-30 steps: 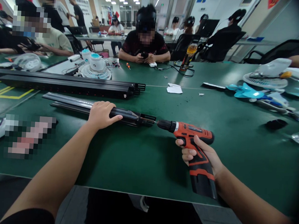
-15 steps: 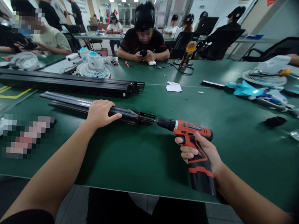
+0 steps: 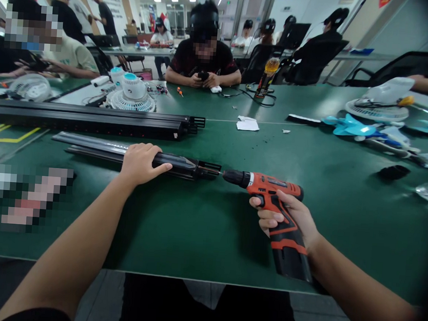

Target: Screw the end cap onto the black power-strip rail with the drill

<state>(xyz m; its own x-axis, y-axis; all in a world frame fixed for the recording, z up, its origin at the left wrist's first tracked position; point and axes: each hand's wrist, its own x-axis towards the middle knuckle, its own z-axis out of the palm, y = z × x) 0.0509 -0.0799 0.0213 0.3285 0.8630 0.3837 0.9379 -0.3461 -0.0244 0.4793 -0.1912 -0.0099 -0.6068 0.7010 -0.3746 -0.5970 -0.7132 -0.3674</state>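
Note:
My left hand (image 3: 140, 164) lies over a long black housing (image 3: 179, 164), its fingers curled around the far side and its thumb pointing right along the near side. This housing rests on the green table and has an open, slotted right end. My right hand (image 3: 294, 217) is closed around the handle of an orange and black cordless drill (image 3: 276, 184), with the index finger at the trigger. The drill points left, level with the housing. Its bit reaches the slotted end, but whether it sits on a screw is too small to tell.
More long black housings (image 3: 128, 124) lie behind mine. White fan parts (image 3: 132, 96) stand at back left, light blue fan blades (image 3: 352, 125) at right. A white paper scrap (image 3: 248, 124) and a drink bottle (image 3: 267, 77) are beyond the drill. A co-worker (image 3: 204, 57) sits opposite, holding a dark object.
The whole scene has shifted slightly left in view. My left hand keeps its hold on the housing, and the drill stays lined up with its end.

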